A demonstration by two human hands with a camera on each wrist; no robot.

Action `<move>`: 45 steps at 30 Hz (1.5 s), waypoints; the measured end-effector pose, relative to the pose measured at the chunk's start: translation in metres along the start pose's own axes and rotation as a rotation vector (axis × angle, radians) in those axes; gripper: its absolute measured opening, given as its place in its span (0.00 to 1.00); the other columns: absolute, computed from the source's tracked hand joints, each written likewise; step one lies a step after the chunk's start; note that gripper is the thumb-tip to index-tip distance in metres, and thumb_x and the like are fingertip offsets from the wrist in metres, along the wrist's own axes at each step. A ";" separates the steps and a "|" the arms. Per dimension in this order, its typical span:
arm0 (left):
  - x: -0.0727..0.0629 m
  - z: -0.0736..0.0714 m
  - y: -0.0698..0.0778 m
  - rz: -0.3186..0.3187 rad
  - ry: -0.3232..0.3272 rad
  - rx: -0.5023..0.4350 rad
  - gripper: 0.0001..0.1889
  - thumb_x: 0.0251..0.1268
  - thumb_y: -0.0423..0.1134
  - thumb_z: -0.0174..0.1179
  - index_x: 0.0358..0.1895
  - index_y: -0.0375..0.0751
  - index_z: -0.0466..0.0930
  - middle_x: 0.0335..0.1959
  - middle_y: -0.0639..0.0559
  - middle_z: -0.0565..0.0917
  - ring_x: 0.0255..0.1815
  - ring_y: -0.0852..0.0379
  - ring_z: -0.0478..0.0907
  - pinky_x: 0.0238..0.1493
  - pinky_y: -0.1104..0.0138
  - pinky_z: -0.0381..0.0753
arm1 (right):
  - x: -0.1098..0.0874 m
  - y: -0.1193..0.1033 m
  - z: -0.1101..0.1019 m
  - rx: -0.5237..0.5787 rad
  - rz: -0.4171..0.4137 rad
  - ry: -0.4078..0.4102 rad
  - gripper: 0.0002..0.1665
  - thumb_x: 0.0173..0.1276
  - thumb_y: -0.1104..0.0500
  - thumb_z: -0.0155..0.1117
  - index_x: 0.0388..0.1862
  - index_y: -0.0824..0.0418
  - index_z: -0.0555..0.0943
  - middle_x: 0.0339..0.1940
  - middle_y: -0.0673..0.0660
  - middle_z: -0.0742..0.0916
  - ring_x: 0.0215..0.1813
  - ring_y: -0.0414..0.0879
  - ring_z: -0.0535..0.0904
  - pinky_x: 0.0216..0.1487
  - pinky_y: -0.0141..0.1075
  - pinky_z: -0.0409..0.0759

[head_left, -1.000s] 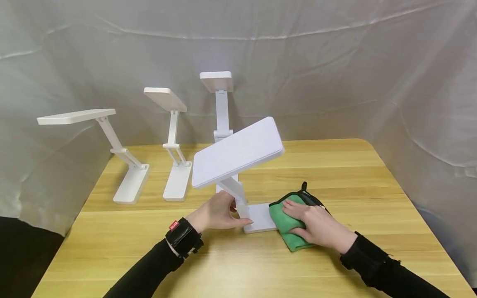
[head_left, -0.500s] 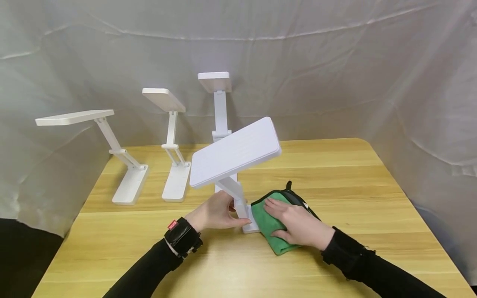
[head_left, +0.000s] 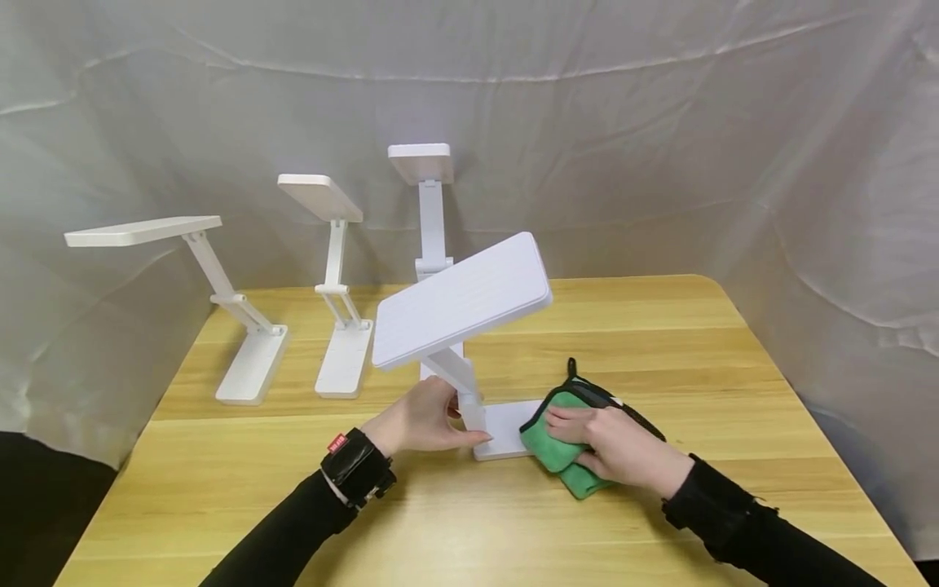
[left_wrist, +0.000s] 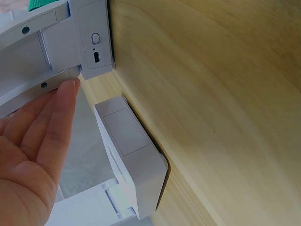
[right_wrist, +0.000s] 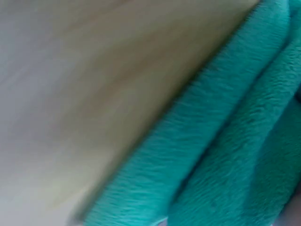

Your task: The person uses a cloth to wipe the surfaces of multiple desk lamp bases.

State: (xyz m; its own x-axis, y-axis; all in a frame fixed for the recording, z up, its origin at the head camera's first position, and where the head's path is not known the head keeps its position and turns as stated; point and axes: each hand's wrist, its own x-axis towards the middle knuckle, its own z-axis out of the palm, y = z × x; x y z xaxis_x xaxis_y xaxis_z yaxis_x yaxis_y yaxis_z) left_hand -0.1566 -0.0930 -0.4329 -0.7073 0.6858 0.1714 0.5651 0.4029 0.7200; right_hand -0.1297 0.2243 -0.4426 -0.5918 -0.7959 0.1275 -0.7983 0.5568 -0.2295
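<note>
In the head view a white folding desk lamp (head_left: pixel 462 300) stands tilted-headed at the table's middle. My left hand (head_left: pixel 425 417) grips its lower arm just above the base (head_left: pixel 502 430), thumb on the near side. The left wrist view shows the left hand's fingers (left_wrist: pixel 54 127) against the hinged arm (left_wrist: pixel 26 33), beside the base end (left_wrist: pixel 96 40) with its switch and port. My right hand (head_left: pixel 623 447) holds a folded green cloth (head_left: pixel 552 447) with black edging over the base's right end. Green cloth folds (right_wrist: pixel 188 155) fill much of the right wrist view, which is blurred.
Three more white lamps stand behind: one far left (head_left: pixel 253 367), one left of centre (head_left: pixel 343 359), and one at the back (head_left: pixel 433 220), partly hidden by the held lamp. The wooden table (head_left: pixel 734 391) is backed by a grey fabric sheet (head_left: pixel 623 163).
My right hand slid the cloth left along the base toward the lamp's arm, then back right, baring more of the base. My left hand keeps its grip on the lamp.
</note>
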 end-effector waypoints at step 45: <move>0.001 0.000 0.000 -0.027 -0.011 -0.059 0.26 0.53 0.40 0.77 0.50 0.36 0.72 0.37 0.51 0.82 0.31 0.69 0.79 0.34 0.74 0.85 | 0.001 -0.015 0.005 -0.082 -0.012 0.087 0.31 0.47 0.72 0.79 0.54 0.60 0.87 0.56 0.58 0.89 0.59 0.51 0.86 0.54 0.47 0.86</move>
State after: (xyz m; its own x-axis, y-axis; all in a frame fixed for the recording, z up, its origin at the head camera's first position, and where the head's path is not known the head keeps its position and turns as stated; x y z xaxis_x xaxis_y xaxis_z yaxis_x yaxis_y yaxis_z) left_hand -0.1575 -0.0922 -0.4329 -0.7171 0.6818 0.1446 0.5199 0.3851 0.7625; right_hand -0.1178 0.2138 -0.4436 -0.5867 -0.7811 0.2137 -0.8098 0.5676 -0.1486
